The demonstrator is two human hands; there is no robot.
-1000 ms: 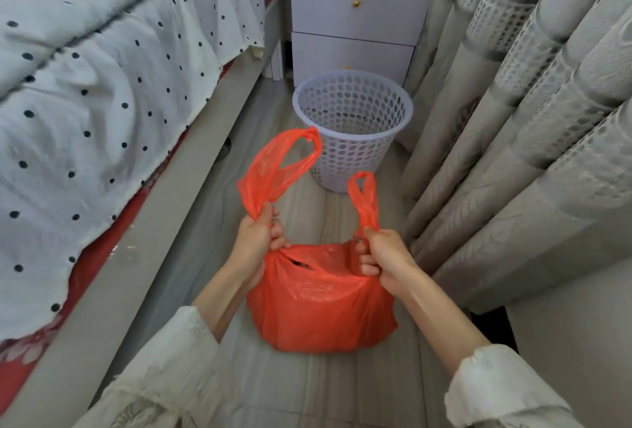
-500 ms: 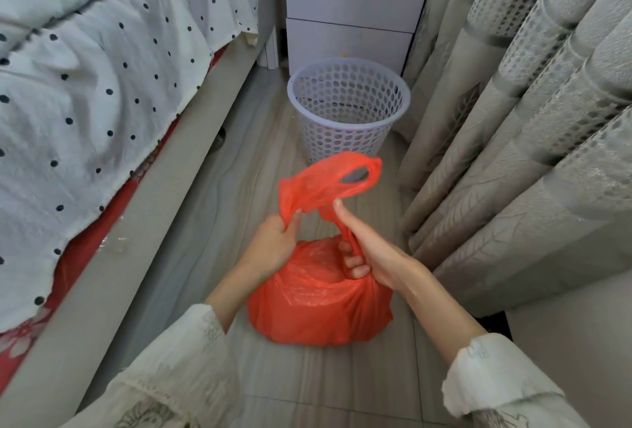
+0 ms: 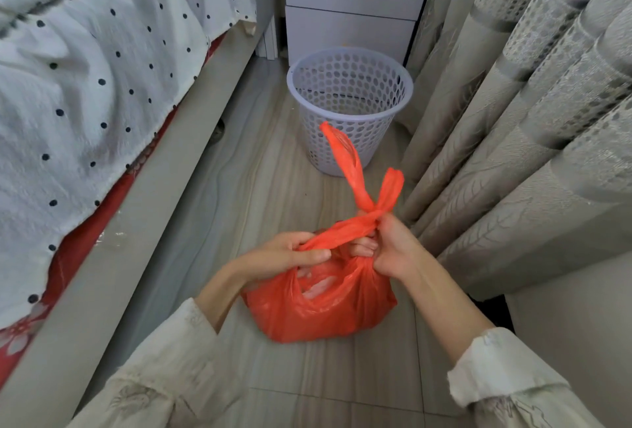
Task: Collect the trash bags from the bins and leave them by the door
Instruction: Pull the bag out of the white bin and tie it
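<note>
An orange-red plastic trash bag (image 3: 321,311) sits on the floor between my arms, bulging with its contents. Its two handles are crossed over the top, and their loose ends stick up in a V. My left hand (image 3: 287,256) pinches one handle at the bag's mouth. My right hand (image 3: 390,246) grips the twisted crossing of the handles. Beyond the bag stands a pale lilac perforated bin (image 3: 349,109) with no bag in it.
A bed with a white polka-dot cover (image 3: 95,78) and grey frame runs along the left. Heavy grey curtains (image 3: 519,113) hang on the right. A white drawer cabinet (image 3: 352,3) stands behind the bin. A narrow strip of tiled floor lies between them.
The two handles, held apart a second ago, have been brought together and crossed over the bag's mouth. Both hands have dropped closer to the bag's top.
</note>
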